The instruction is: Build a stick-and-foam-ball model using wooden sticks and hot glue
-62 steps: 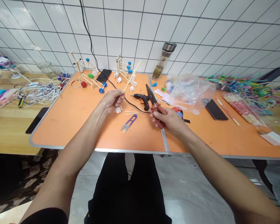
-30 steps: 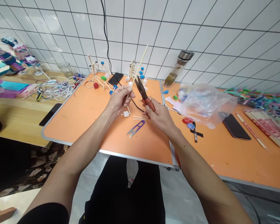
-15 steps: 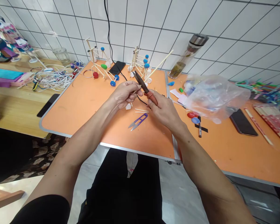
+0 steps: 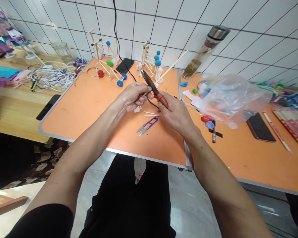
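My right hand (image 4: 175, 110) is wrapped round the red handles of a pair of pliers (image 4: 150, 82), whose dark jaws point up and to the left. Close beside the jaws, my left hand (image 4: 135, 97) pinches a thin wooden stick (image 4: 144, 94), mostly hidden by the fingers. Whether the jaws touch the stick I cannot tell. Below the hands lie purple thread snips (image 4: 154, 121) and a few short stick pieces (image 4: 150, 113). A white lump (image 4: 137, 109) sits under my left fingers.
Behind my hands stand two stick models with coloured lumps, a left one (image 4: 110, 63) and a right one (image 4: 149, 59). A glass bottle (image 4: 192, 67), a plastic bag (image 4: 228, 99) and a phone (image 4: 260, 127) are on the right. A black cable (image 4: 116, 29) runs down the wall.
The view has shifted slightly. Both hands keep their grips by the pliers' jaws, with hardly any movement between them.
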Demonstrator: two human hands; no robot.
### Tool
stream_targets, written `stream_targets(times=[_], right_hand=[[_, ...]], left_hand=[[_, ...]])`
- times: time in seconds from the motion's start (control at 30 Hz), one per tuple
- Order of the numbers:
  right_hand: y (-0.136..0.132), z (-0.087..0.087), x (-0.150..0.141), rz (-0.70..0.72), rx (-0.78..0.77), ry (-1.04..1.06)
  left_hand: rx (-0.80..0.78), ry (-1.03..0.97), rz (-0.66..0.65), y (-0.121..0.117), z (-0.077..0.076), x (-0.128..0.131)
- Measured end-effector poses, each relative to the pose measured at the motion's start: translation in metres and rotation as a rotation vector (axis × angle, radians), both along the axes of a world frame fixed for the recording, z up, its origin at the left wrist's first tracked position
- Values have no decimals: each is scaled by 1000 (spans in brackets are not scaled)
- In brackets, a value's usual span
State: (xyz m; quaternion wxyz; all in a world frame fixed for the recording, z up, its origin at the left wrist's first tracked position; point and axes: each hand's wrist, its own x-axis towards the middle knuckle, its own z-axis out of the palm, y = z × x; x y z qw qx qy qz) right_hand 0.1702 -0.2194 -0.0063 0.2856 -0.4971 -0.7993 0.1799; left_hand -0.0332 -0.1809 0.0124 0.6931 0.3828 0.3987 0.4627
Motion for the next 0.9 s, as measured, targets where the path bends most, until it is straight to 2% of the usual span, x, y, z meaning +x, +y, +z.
stream_targets(times=[0.33,0.6,0.9], right_hand=[[2,-2,1,-34,26,-97],[4,-5,2,-58,74,-98],[3,-4,2,-44,72,-104]], left_hand=[[-41,1,-24,1,1,-2],[-138,26,-38,2,5,-7],[-65,101,-47,2,3,-12]])
